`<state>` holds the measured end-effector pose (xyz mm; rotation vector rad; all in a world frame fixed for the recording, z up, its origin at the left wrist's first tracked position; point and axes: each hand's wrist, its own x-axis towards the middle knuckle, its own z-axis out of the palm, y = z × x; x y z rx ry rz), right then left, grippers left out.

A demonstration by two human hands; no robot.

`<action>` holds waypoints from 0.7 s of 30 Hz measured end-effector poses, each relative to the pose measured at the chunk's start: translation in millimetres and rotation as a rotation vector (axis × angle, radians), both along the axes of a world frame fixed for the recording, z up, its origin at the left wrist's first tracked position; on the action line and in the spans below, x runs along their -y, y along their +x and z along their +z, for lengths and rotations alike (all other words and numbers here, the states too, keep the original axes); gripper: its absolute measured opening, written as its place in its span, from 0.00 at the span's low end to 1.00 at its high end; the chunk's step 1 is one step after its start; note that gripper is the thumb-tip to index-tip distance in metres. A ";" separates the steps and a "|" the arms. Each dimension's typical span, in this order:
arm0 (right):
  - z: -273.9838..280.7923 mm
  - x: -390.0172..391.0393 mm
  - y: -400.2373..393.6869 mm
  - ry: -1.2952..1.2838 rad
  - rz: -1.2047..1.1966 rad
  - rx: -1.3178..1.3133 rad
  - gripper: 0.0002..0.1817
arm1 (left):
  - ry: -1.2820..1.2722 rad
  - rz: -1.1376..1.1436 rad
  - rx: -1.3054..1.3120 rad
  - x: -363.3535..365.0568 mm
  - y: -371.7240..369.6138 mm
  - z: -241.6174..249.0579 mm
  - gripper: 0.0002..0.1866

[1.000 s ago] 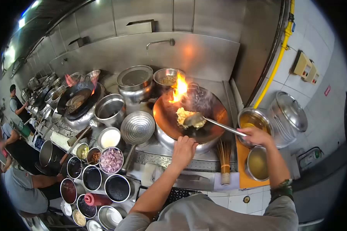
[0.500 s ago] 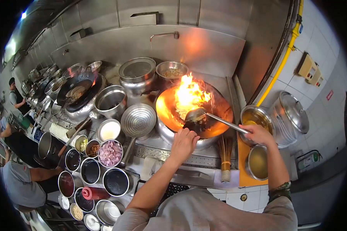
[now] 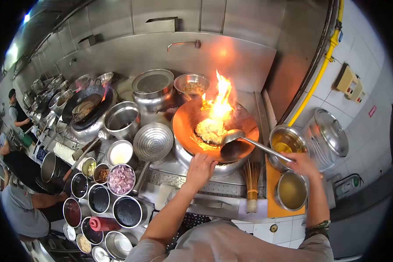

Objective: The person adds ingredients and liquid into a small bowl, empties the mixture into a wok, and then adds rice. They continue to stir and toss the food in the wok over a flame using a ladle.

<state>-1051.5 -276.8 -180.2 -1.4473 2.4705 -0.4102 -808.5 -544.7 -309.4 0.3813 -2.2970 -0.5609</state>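
Note:
My left hand (image 3: 201, 169) is closed at the near rim of a large wok (image 3: 244, 123), which sits over a round burner; its grip on the rim is partly hidden behind my fingers. Tall orange flames rise inside the wok around pale food (image 3: 210, 131), which looks like rice or noodles but is too bright to be sure. My right hand (image 3: 302, 164) is wrapped around the long handle of a metal ladle (image 3: 266, 150). The ladle's bowl is inside the wok, beside the food on its right.
A perforated strainer (image 3: 153, 142) lies left of the wok. Farther left stand several containers, including chopped onions (image 3: 121, 179) and a red squeeze bottle (image 3: 104, 224). A bamboo brush (image 3: 252, 187), an oil pot (image 3: 288, 140) and a bowl (image 3: 291, 191) are at right. Co-workers stand far left.
The ladle's bowl has moved right and slightly down within the wok, and my right hand lower. The flame is narrower and reaches higher, and more pale food shows. My left hand stays at the rim.

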 end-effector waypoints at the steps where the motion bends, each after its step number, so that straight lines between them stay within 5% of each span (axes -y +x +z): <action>1: -16.7 5.7 -5.6 -0.007 -0.006 -0.003 0.23 | -0.007 -0.006 -0.003 2.8 -5.1 -5.1 0.07; 5: -52.5 41.4 31.6 -0.002 -0.181 -0.044 0.25 | 0.047 -0.004 0.075 -3.5 1.4 -6.5 0.10; 7: -55.8 45.1 26.7 -0.015 -0.185 -0.030 0.25 | -0.057 0.092 -0.084 -10.2 18.3 2.5 0.14; 13: -51.1 62.7 21.6 0.015 -0.181 -0.054 0.26 | 0.275 -0.058 0.106 -43.8 85.7 33.4 0.15; 19: -98.9 64.3 -13.9 -0.361 0.136 -0.014 0.25 | 0.492 -0.040 0.316 -59.5 160.0 29.4 0.12; 21: -89.5 68.6 4.8 -0.163 -0.267 0.375 0.25 | 0.554 0.034 0.349 -64.5 167.7 26.9 0.12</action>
